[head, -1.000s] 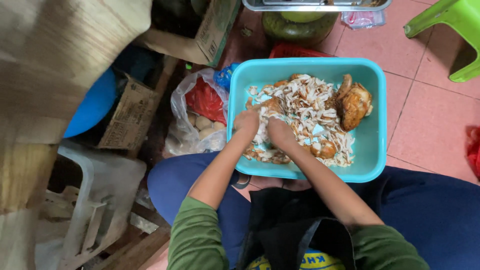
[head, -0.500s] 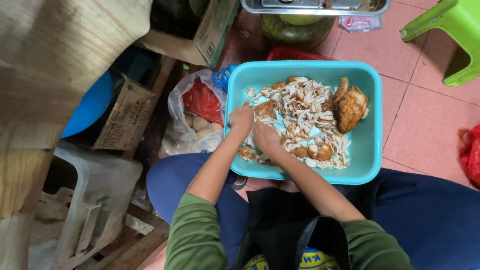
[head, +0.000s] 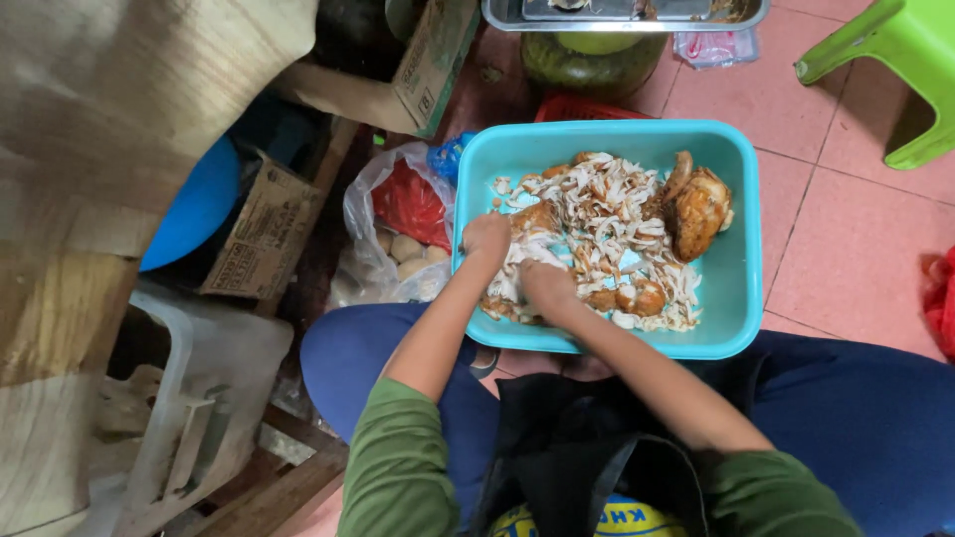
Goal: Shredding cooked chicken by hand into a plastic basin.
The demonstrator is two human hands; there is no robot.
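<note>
Pale shredded chicken [head: 607, 214] under fingers of both hands, in turquoise tub [head: 741, 249].

A person in an olive-green long-sleeved top, both sleeves [head: 398, 467] pushed up above the elbows, leaving the forearms bare. Dark blue trousers [head: 875, 418] cover the legs on either side of a black apron [head: 567, 447], whose strap runs diagonally across the front. Below the apron, a yellow patch with dark blue lettering [head: 617, 517] shows. Both hands are bare, without gloves.
</note>
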